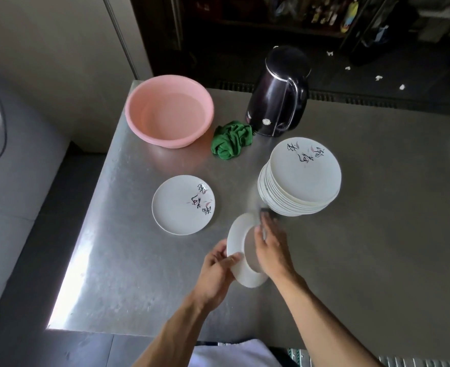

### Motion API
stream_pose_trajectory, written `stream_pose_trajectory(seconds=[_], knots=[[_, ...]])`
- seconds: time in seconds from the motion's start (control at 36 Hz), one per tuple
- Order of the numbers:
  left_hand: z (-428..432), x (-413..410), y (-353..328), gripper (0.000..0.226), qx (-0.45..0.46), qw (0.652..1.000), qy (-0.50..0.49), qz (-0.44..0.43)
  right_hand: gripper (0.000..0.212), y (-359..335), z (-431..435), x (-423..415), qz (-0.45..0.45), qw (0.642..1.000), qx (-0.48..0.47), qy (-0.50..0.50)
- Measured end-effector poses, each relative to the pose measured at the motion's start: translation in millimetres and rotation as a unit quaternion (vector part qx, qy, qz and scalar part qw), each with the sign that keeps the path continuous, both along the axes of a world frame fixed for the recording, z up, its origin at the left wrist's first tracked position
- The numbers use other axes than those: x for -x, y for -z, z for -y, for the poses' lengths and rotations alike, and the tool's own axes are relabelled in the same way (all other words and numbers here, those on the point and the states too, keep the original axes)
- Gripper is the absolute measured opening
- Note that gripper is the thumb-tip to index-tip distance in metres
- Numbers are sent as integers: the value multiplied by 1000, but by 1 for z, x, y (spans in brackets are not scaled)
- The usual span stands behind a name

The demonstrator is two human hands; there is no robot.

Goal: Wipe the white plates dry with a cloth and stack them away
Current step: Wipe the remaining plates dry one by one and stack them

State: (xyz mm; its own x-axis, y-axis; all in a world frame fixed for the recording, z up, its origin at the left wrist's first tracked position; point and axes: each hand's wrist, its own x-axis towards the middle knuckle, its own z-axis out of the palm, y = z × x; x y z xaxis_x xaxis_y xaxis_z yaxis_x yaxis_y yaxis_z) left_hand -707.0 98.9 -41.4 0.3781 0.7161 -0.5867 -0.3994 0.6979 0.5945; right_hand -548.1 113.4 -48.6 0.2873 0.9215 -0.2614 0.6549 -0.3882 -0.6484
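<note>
My left hand grips a white plate by its near rim and holds it tilted on edge above the steel table. My right hand presses against the plate's far face; a dark blurred thing, perhaps a cloth, shows at its fingertips. A single white plate with painted marks lies flat to the left. A tall stack of white plates stands to the right, just beyond my right hand.
A pink plastic basin sits at the table's back left. A crumpled green cloth lies between it and a black electric kettle. The table's left edge drops to a dark floor.
</note>
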Motion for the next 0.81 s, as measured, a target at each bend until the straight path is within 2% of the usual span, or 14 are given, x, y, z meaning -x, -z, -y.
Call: stream_pose_trajectory(seconds=[0.03, 0.08, 0.17, 0.22, 0.28, 0.36, 0.44, 0.5, 0.58, 0.69, 0.75, 0.81], knots=[[-2, 1, 0, 28, 5, 1000, -10, -7, 47, -1, -4, -3, -32, 999, 13, 41], [-8, 2, -1, 27, 7, 1000, -14, -22, 48, -4, -4, 0, -71, 997, 9, 34], [-15, 4, -3, 38, -16, 998, 38, -44, 47, -8, 10, 18, -56, 994, -38, -87], [-14, 5, -5, 36, -39, 996, 72, -47, 48, -10, 20, 28, -25, 975, -81, -203], [-11, 10, -3, 37, -45, 995, 76, -50, 48, -11, 25, 30, -14, 954, -128, -272], [-7, 15, -1, 40, -33, 994, 86, -58, 47, -2, 26, 17, 21, 967, -123, -223], [-5, 17, -3, 39, -14, 996, 74, -56, 53, 3, 20, 7, 4, 998, 16, -58], [-4, 16, -5, 38, -11, 995, 75, -65, 55, 4, 18, 6, -16, 999, 43, -21], [-5, 15, -6, 37, -20, 993, 92, -65, 58, -1, 28, 16, 1, 994, 1, -109], [-1, 13, -5, 30, -32, 995, 93, -35, 55, -11, 39, 22, 16, 957, -90, -276], [1, 12, -3, 33, -33, 996, 85, -17, 51, -10, 36, 17, 48, 953, -108, -278], [4, 10, 1, 39, -32, 997, 70, 5, 52, -3, 32, 10, 64, 979, -69, -180]])
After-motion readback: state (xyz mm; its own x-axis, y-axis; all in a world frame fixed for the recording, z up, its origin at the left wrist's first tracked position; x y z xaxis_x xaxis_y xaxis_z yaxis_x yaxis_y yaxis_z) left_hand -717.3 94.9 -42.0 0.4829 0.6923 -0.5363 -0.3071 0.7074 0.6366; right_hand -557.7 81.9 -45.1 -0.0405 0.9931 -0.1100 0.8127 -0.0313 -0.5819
